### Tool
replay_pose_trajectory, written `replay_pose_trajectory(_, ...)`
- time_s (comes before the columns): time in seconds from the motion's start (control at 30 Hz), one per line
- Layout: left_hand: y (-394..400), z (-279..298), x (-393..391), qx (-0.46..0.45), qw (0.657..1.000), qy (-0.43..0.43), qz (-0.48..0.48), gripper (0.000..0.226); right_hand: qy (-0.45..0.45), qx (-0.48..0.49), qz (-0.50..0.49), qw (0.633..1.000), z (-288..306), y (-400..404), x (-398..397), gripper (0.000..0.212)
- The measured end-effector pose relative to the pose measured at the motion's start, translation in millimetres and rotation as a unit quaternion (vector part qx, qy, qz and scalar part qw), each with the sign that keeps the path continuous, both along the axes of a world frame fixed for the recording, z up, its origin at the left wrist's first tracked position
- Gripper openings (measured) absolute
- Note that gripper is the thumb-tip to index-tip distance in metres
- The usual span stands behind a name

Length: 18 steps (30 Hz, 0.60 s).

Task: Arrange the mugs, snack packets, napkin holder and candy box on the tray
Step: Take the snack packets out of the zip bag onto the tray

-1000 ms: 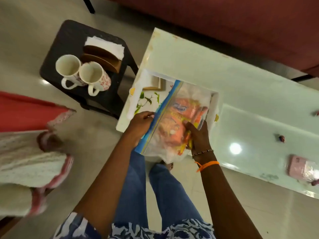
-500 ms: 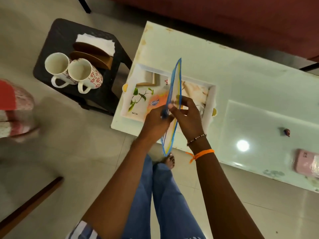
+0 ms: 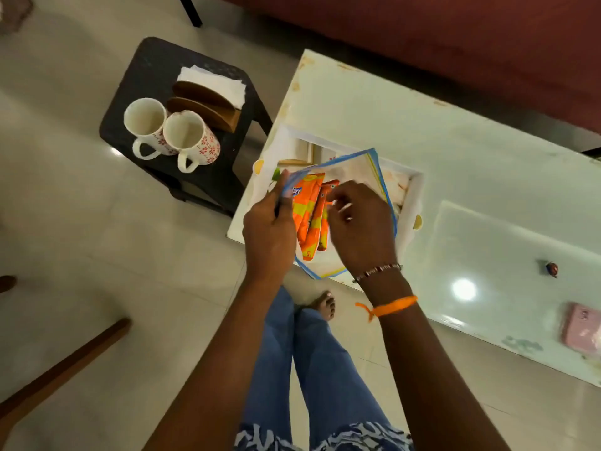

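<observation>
A clear zip bag (image 3: 361,167) with blue edges is held open over the white tray (image 3: 414,196) on the pale table. My left hand (image 3: 270,229) grips the bag's left rim. My right hand (image 3: 357,229) reaches into the bag, its fingers curled at the orange snack packets (image 3: 309,213) inside. Two white mugs with red flowers (image 3: 146,125) (image 3: 192,138) stand on a black stool, beside a wooden napkin holder (image 3: 208,99) with white napkins. A pink box (image 3: 582,330) lies at the table's right end.
The black stool (image 3: 143,70) stands left of the table. A small dark sweet (image 3: 552,268) lies on the table's glass. A dark red sofa (image 3: 455,43) runs behind the table. A wooden leg (image 3: 65,362) crosses the floor at lower left. My legs stand by the table edge.
The bag was pinched edge-on between both hands half a second ago; now it is spread open, and my right hand has gone inside to the orange packets.
</observation>
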State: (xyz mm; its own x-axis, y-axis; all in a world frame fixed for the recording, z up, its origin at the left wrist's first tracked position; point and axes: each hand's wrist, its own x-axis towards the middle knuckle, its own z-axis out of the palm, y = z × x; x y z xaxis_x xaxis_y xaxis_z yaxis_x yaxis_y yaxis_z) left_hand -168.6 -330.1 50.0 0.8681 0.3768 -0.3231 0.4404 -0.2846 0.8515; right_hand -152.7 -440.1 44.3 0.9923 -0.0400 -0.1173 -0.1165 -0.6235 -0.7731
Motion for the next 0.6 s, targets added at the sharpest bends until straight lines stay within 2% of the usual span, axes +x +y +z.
replay_pose_trajectory(0.07,1,3,-4,0.01,1.0,-0.002,-0.006,0.037,0.129,-0.042,0.087,0.987,-25,22,14,0.03)
replay_pose_trajectory(0.13,6,4,-9,0.013,1.0,0.0,0.0,0.037,0.247,-0.058,0.151,0.956,-52,44,28,0.038)
replay_pose_trajectory(0.2,11,3,-14,0.014,1.0,0.001,0.002,0.037,0.296,-0.074,0.212,0.928,-72,64,38,0.035)
replay_pose_trajectory(0.27,18,0,-18,0.022,1.0,0.002,0.001,0.038,0.306,-0.068,0.203,0.928,-80,79,40,0.015)
replay_pose_trajectory(0.33,23,-5,-23,0.025,1.0,0.009,-0.003,0.039,0.308,-0.014,0.165,0.937,-82,86,37,0.038)
replay_pose_trajectory(0.37,26,-8,-25,0.028,0.999,0.015,-0.011,0.04,0.314,0.005,0.151,0.937,-79,89,33,0.042)
replay_pose_trajectory(0.47,26,-16,-27,0.03,0.998,0.029,-0.042,0.041,0.301,0.016,0.13,0.945,-67,88,23,0.036)
replay_pose_trajectory(0.53,22,-21,-27,0.021,0.998,0.03,-0.055,0.043,0.278,0.015,0.071,0.958,-59,81,20,0.031)
replay_pose_trajectory(0.6,17,-26,-26,0.02,0.997,0.032,-0.063,0.044,0.21,-0.012,-0.031,0.977,-53,66,15,0.02)
